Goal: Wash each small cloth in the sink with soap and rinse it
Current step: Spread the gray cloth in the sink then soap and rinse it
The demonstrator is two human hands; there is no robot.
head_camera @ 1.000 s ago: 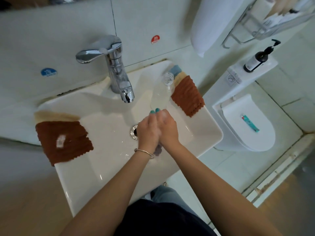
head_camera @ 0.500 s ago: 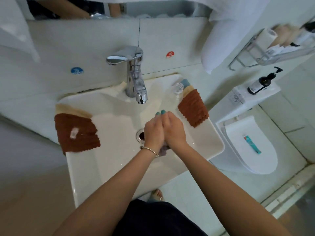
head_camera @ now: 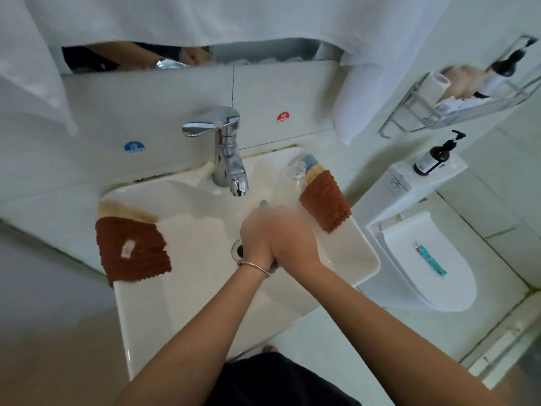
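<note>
Over the white glazed ceramic sink (head_camera: 181,312), the left hand (head_camera: 256,235) and right hand (head_camera: 294,240) are pressed together palm to palm, both motion-blurred. A small greyish-purple cloth (head_camera: 274,263) is squeezed between them — only a crumpled scrap is seen at the heels of the hands. The fingers are curled round one another, and how firmly the cloth is clasped cannot be told. A thin metal bangle (head_camera: 254,266) is worn on the left wrist. Just left of the hands lies the round metal drain (head_camera: 236,249). Beyond them stands the polished chrome tap (head_camera: 227,159). Over the right rim a ribbed rust-brown cloth (head_camera: 326,205) is draped on cream and blue ones, with a clear plastic bottle (head_camera: 294,183) lying beside it. On the left rim a darker brown ribbed cloth with a white label (head_camera: 133,249) is laid upon a cream one.
</note>
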